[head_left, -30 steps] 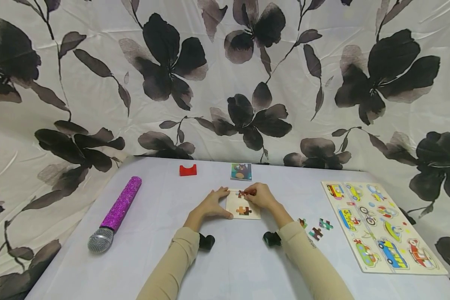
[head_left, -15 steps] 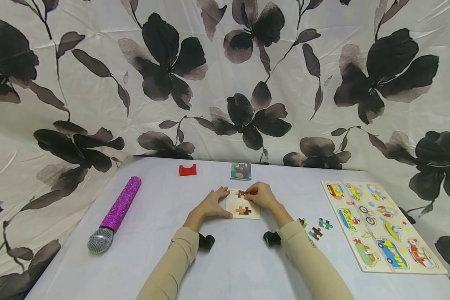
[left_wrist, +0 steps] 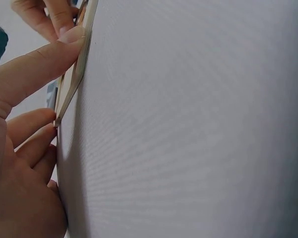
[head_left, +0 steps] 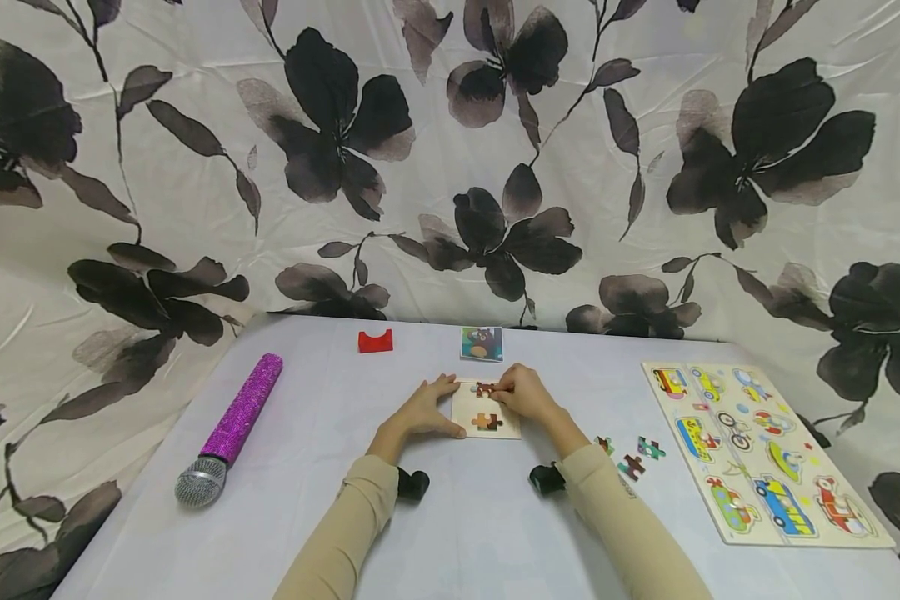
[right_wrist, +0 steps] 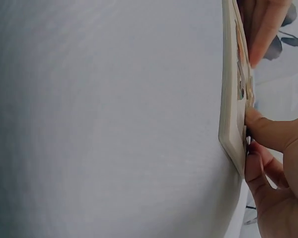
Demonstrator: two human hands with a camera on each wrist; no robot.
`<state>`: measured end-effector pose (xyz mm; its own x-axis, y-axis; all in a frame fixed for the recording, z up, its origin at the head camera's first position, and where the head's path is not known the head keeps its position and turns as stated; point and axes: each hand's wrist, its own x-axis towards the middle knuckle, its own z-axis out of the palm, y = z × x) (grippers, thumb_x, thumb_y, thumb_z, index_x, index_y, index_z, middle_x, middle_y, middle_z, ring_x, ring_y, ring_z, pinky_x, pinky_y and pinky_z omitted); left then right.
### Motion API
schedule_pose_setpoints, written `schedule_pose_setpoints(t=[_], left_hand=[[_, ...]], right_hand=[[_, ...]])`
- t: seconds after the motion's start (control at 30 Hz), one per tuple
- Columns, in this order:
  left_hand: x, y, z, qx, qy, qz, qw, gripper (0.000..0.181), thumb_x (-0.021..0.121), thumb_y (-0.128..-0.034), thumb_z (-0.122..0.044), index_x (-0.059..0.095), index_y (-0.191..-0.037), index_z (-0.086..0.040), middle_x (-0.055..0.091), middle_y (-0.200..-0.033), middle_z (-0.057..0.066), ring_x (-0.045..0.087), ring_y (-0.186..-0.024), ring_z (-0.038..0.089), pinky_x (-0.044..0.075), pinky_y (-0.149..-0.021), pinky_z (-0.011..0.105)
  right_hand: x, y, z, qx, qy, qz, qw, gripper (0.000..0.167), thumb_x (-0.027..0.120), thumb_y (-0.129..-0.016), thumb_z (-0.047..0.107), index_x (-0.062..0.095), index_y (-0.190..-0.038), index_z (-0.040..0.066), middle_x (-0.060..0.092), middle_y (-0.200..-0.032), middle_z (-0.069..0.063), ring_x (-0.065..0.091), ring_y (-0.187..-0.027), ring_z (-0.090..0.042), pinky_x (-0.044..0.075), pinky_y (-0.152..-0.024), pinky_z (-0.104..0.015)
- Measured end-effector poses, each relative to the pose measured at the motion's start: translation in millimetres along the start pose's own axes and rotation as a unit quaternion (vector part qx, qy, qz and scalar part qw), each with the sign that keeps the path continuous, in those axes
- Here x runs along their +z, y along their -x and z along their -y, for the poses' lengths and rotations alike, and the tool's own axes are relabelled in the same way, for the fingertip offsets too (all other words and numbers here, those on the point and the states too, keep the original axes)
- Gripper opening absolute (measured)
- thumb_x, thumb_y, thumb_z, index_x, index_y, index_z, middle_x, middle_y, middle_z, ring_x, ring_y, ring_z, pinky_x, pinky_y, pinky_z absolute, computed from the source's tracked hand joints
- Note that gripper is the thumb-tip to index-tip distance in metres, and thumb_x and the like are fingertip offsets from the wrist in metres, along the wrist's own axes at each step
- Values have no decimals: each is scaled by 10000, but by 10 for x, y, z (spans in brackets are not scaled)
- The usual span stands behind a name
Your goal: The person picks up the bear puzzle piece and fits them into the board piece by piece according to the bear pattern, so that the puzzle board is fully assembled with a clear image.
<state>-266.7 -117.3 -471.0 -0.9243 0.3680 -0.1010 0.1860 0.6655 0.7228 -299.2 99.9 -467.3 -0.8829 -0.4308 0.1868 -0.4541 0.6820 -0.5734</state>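
Note:
A small square wooden puzzle board [head_left: 465, 405] lies on the table in the middle of the head view. At its left side my left hand [head_left: 424, 408] holds it, thumb on the near corner and fingers at the far one. In the left wrist view the thumb [left_wrist: 44, 67] presses on the board's edge. My right hand [head_left: 527, 390] pinches a brown jigsaw piece [head_left: 484, 389] over the far part of the board. An orange and brown piece [head_left: 487, 422] sits nearer the front. From the right wrist, the pinched piece is mostly hidden by the thumb [right_wrist: 270, 131].
Several loose jigsaw pieces [head_left: 633, 467] lie right of my right forearm. A picture card [head_left: 482, 343] and a red block [head_left: 376, 341] stand at the back. A purple glitter microphone [head_left: 228, 429] lies left, a vehicle peg puzzle [head_left: 765, 450] right.
My right hand and the pinched jigsaw piece have shifted very slightly over the far part of the board. The left hand stays in place.

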Motion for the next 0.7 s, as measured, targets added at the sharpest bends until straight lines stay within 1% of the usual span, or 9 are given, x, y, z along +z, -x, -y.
schedule_pose_setpoints(t=[0.13, 0.17, 0.2, 0.27, 0.37, 0.4, 0.47, 0.53, 0.7], left_hand=[[1, -8, 7, 55, 17, -16, 10000, 896, 863, -651, -243, 427, -1397, -5, 314, -1511, 109, 173, -1429, 270, 68, -1158, 459], [1, -9, 7, 67, 9, -16, 10000, 896, 862, -650, -243, 427, -1396, -4, 316, -1510, 108, 175, -1429, 267, 67, -1158, 456], [1, -10, 8, 80, -7, -21, 10000, 895, 862, -650, -242, 428, -1395, -3, 319, -1509, 108, 179, -1428, 264, 68, -1159, 453], [0, -7, 7, 82, -36, -37, 10000, 894, 861, -650, -249, 430, -1395, -4, 321, -1508, 110, 184, -1426, 267, 74, -1157, 458], [-2, 2, 2, 69, -60, -41, 9999, 896, 860, -651, -255, 429, -1396, -7, 320, -1508, 110, 185, -1426, 269, 78, -1156, 465], [-3, 5, 0, 49, -61, -40, 10000, 897, 860, -651, -258, 428, -1398, -10, 319, -1509, 107, 182, -1427, 268, 78, -1156, 465], [-4, 9, 0, 24, -66, -40, 10000, 899, 861, -650, -259, 429, -1398, -13, 317, -1510, 107, 179, -1427, 275, 84, -1154, 472], [-8, 14, -2, 24, -66, -33, 10000, 900, 862, -649, -258, 428, -1398, -11, 316, -1511, 110, 177, -1427, 282, 88, -1153, 476], [-17, 12, -9, 93, -73, -13, 9999, 894, 858, -655, -250, 426, -1396, 0, 319, -1508, 115, 182, -1426, 274, 82, -1156, 466]], right_hand=[[-7, 22, -18, 127, -156, -190, 9996, 146, 744, -787, 88, 716, -682, -9, 621, -790, -80, 554, -767, -188, 469, -687, -321], [-7, 26, -22, 137, -160, -233, 9995, 140, 747, -783, 88, 711, -689, -9, 622, -797, -89, 551, -760, -188, 463, -678, -314], [-8, 30, -25, 132, -168, -260, 9994, 123, 748, -781, 86, 710, -727, -18, 621, -824, -106, 546, -753, -188, 459, -666, -310], [-8, 33, -26, -11, -104, -177, 9998, 125, 733, -794, 73, 723, -859, -34, 614, -908, -147, 554, -775, -204, 474, -683, -323], [-4, 33, -25, -432, 67, 45, 9990, 225, 679, -821, 16, 696, -1033, -58, 585, -1007, -201, 564, -847, -261, 497, -734, -375], [-2, 35, -25, -577, 103, 137, 9982, 241, 661, -833, 5, 685, -1062, -65, 576, -1025, -210, 563, -867, -277, 498, -748, -396], [6, 31, -19, -757, 164, 303, 9965, 227, 639, -850, 8, 683, -1057, -76, 574, -1030, -215, 556, -916, -303, 493, -784, -425], [16, 27, -19, -732, 132, 341, 9966, 222, 639, -859, 24, 684, -1051, -80, 574, -1029, -209, 557, -921, -309, 493, -785, -425], [42, 3, -13, -301, -72, 208, 9993, 212, 673, -853, 63, 703, -1016, -68, 589, -1015, -187, 582, -900, -286, 512, -760, -380]])
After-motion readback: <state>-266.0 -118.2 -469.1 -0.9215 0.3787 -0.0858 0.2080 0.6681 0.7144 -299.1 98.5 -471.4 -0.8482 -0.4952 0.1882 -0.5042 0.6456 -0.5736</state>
